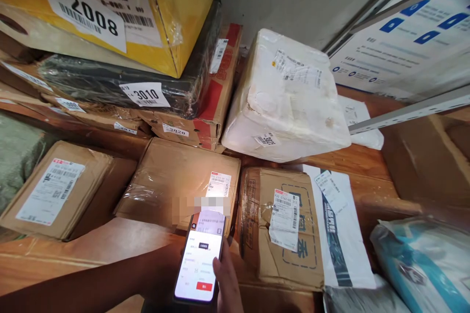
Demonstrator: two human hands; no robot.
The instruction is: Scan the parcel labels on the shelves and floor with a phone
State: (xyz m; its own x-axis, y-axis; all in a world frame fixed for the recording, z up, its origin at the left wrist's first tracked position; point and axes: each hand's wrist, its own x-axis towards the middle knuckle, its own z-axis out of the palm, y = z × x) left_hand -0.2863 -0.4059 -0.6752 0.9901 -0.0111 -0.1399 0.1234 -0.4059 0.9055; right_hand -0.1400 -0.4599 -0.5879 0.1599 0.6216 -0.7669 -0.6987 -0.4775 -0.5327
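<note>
A lit phone (200,266) is held upright over the near edge of the parcel row, its screen facing me. My right hand (228,281) grips its right side, thumb against the screen edge. From the lower left my left hand (171,257) reaches the phone's left edge; it is dark there and its fingers are hidden. Beyond the phone's top lies a taped brown carton (165,171) with a white shipping label (219,185), partly covered by a blurred patch. Light falls on that label. To the right sits another carton (253,254) with a crumpled label (284,217).
A smaller carton (93,166) stands at left. Behind are a white foam box (293,102), a black-wrapped parcel (91,76) and a yellow box (187,5) on top. White mailer bags (347,225) lie at right, near a metal rail (411,110).
</note>
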